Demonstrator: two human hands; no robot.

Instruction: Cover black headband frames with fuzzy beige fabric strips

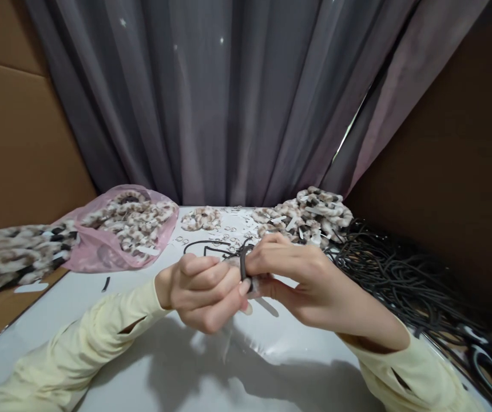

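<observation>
My left hand (207,292) and my right hand (300,274) meet over the middle of the table, fingers closed. Between them a looped black cord (243,264) stands upright, pinched at its lower end by my left thumb and finger. My right fingers grip the same cord from the other side. A bit of pale fuzzy fabric (255,287) shows at the pinch, mostly hidden by my fingers. Beyond my hands, more black cord (205,242) curves on the tabletop.
Fluffy brown-and-white rings (130,226) fill a pink plastic bag (91,246); more such rings (18,249) lie at left, with another heap (314,212) at back right. Small metal rings (229,229) dot the white table (130,337). Black cords (383,269) pile up at right. Cardboard (23,126) flanks a grey curtain (211,114).
</observation>
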